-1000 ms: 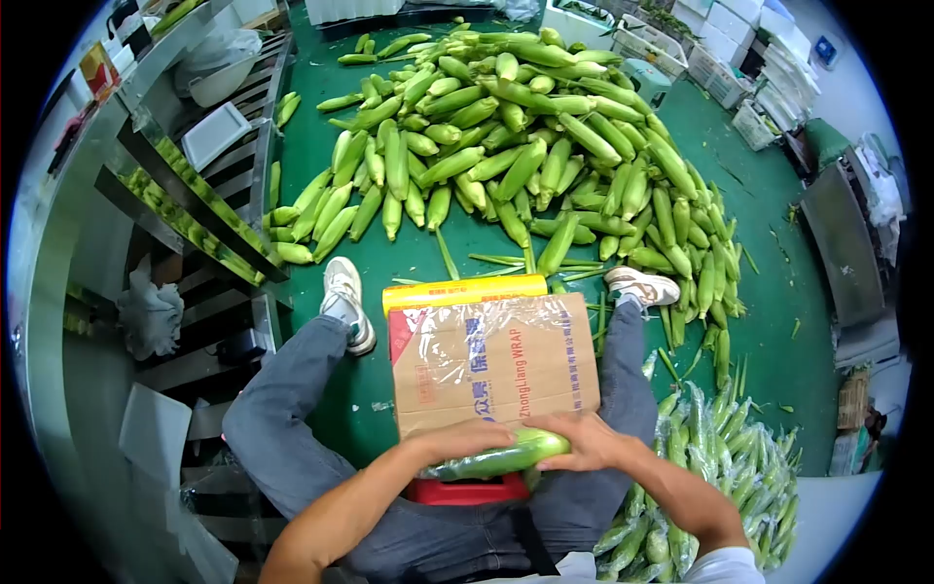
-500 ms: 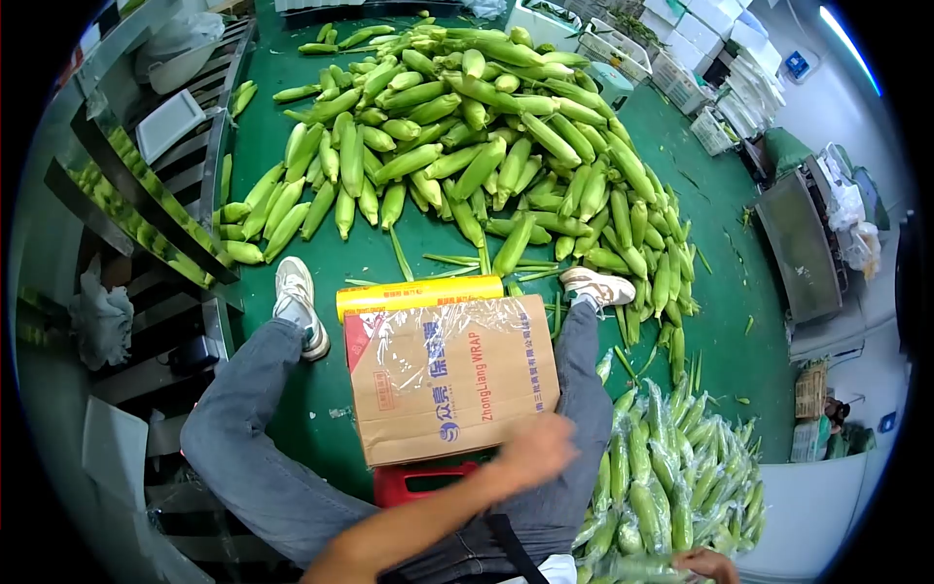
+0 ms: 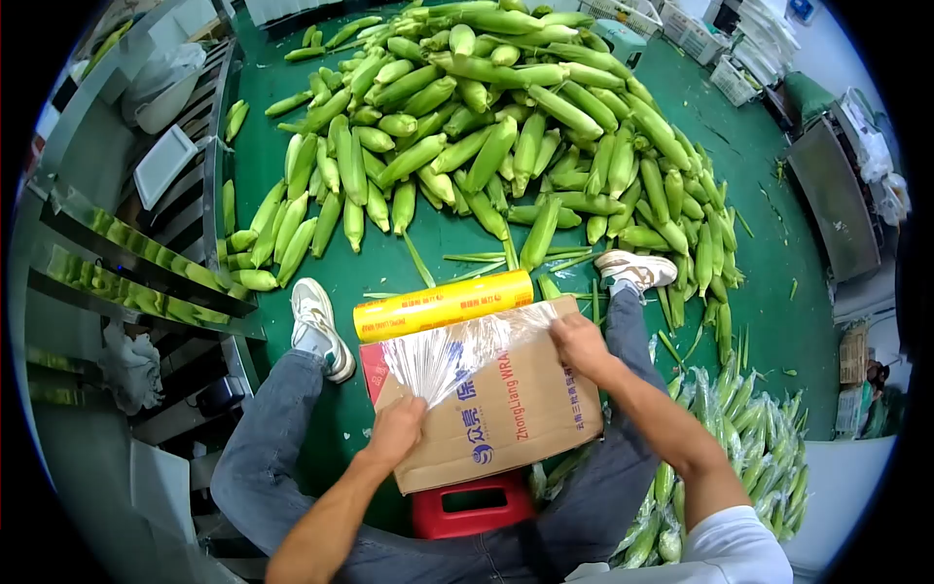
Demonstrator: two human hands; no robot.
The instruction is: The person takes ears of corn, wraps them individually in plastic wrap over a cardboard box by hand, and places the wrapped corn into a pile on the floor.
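Observation:
A printed cardboard box (image 3: 530, 419) lies between my legs, with a yellow roll of cling film (image 3: 443, 304) along its far edge. Clear film (image 3: 433, 355) stretches from the roll over the box's top. My left hand (image 3: 397, 430) is closed on the film near the box's left side, bunching it into creases. At the upper right of the box, my right hand (image 3: 581, 346) pinches the film's other side. Beyond the roll rises a large heap of green corn cobs in husks (image 3: 486, 127).
Film-wrapped corn (image 3: 749, 438) is piled to my right. A red stool (image 3: 477, 526) shows under the near side of the box. To the left runs a slatted metal rack (image 3: 209, 156); white crates (image 3: 691, 34) stand at the back right. Loose husk leaves lie on the green floor.
Both hands have come up onto the box and taken hold of the film. The film is now pulled toward me in creases. My right hand has left the wrapped corn pile.

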